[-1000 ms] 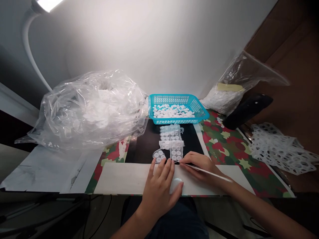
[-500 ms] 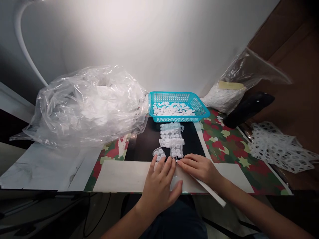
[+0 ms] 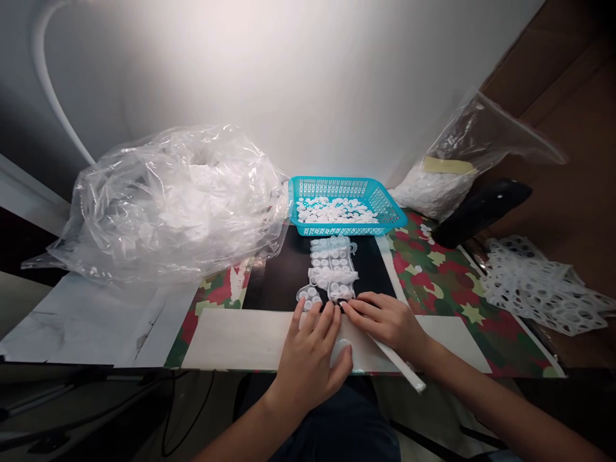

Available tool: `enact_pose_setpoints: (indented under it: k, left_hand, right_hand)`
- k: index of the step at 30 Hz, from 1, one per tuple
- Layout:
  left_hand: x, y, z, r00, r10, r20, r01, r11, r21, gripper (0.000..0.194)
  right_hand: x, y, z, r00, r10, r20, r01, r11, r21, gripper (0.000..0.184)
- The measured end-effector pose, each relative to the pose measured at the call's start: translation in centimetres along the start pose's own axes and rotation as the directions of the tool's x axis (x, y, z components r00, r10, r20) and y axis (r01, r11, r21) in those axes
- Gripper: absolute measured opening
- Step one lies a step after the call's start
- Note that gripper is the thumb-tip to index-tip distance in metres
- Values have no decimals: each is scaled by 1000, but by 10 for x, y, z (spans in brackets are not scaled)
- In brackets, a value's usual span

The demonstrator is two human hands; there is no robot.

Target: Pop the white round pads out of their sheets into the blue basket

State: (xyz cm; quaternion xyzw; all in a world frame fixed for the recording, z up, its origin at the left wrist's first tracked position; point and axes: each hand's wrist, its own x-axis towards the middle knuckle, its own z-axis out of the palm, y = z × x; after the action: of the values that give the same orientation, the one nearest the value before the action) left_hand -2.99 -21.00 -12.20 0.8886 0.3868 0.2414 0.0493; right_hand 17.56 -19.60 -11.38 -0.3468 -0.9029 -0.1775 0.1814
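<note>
A translucent sheet with rows of round cups (image 3: 341,262) lies on a black mat (image 3: 274,276), a paler strip crossing it. Beside its lower left is a smaller cupped piece (image 3: 309,296). My left hand (image 3: 310,353) rests with fingers stretched out at the near edges of these pieces, fingertips touching down and nothing visibly gripped. My right hand (image 3: 389,324) is closed, pen-like, round a slim white stick (image 3: 402,367). Its tip meets the sheet's near end by my left fingertips. Under my left thumb, a small clear round piece (image 3: 342,344) shows partly.
Behind the mat stands a blue basket (image 3: 349,230) with many small white discs. A large clear bag (image 3: 178,205) fills the left. At right are a bag of white pieces (image 3: 433,189), a black object (image 3: 481,212) and white perforated netting (image 3: 543,285). The table's front edge is close.
The white stick's rear end has shifted slightly left and up with my right hand. At the sheet's near end, the material now looks folded up by the tip. My left hand barely moves.
</note>
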Motion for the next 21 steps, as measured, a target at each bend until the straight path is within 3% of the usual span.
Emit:
enact_pose_setpoints:
  k: [6, 8, 10, 12, 15, 19, 21]
  left_hand:
    - [-2, 0, 2, 1000, -12, 7, 13, 1000, -12, 47]
    - [-2, 0, 1, 1000, -19, 14, 19, 999, -29, 47]
    - [-2, -1, -1, 999, -33, 13, 34, 997, -62, 47]
    - [-1, -1, -5, 998, -59, -1, 59, 992, -116, 43]
    - [1, -1, -8, 986, -150, -78, 130, 969, -212, 29]
    - [1, -3, -6, 939, -292, -184, 233, 930, -286, 9]
    - [0, -8, -6, 922, -328, -205, 266, 923, -277, 7]
  right_hand:
    - [1, 2, -1, 1000, 2, -28, -1, 1000, 28, 23]
    - [2, 1, -3, 997, 48, -60, -38, 986, 163, 23]
    - [1, -2, -7, 984, 174, -36, -149, 920, 363, 21]
    - [0, -7, -13, 940, 335, 62, -316, 788, 528, 17]
    - [-3, -13, -22, 846, 502, 179, -495, 616, 613, 11]
    - [-8, -13, -27, 760, 624, 183, -584, 530, 615, 9]
    - [-8, -11, -29, 740, 650, 173, -589, 502, 633, 9]
